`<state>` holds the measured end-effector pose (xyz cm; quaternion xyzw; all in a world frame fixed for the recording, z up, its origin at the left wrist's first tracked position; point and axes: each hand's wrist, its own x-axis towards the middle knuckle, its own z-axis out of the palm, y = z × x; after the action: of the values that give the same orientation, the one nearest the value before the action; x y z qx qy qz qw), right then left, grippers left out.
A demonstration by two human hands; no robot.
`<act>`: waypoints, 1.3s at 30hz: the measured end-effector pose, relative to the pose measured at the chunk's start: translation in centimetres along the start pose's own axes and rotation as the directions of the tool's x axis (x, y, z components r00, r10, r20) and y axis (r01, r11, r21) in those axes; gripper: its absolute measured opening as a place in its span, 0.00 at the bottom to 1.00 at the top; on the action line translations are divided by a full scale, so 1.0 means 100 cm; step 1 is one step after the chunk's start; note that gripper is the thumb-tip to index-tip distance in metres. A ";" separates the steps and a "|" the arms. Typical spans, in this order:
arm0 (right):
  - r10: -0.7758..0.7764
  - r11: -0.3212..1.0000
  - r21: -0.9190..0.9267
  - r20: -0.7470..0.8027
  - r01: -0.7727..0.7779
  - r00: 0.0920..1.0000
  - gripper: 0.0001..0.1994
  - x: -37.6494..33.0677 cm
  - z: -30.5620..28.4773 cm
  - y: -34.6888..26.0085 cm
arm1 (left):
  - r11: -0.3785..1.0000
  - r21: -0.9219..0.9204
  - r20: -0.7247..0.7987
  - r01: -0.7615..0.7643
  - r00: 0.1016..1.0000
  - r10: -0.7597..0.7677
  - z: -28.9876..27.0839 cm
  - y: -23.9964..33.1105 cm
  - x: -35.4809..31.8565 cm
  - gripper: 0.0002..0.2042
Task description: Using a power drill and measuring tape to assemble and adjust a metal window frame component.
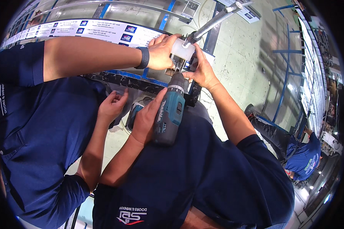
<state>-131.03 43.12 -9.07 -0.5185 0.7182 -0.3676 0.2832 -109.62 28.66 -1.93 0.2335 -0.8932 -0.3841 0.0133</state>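
Note:
My left hand is wrapped round the handle of a teal and black cordless drill. The drill's chuck points at the end of a metal profile; the bit's tip is hard to make out. My right hand grips the right side of a whitish translucent block on that profile, thumb near the chuck. A co-worker's hand, with a dark wristband, presses the block from the left. The co-worker's other hand hangs free beside the drill's battery.
A long profile covered in printed white film runs left on a blue and black rack. A ribbed metal tube rises above the block. Another person bends by a blue rack at right.

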 end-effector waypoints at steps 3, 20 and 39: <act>-0.042 0.996 -0.083 -0.018 0.040 0.999 0.75 0.000 0.001 0.000 | 0.998 0.060 0.059 0.007 0.998 -0.011 -0.014 -0.007 0.031 0.51; -0.034 0.991 -0.135 -0.140 0.015 0.990 0.70 0.006 0.001 -0.007 | 0.737 0.538 -0.314 -0.410 0.714 0.626 0.018 -0.068 0.057 0.54; 0.009 0.983 -0.177 -0.158 -0.037 0.987 0.69 0.004 0.001 -0.006 | 0.952 -0.305 -0.235 0.015 0.968 -0.090 0.048 0.032 -0.142 0.39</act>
<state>-130.78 42.59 -8.66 -0.5030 0.7745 -0.3376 0.1822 -99.25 39.89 -0.84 0.2982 -0.8091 -0.4839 0.1490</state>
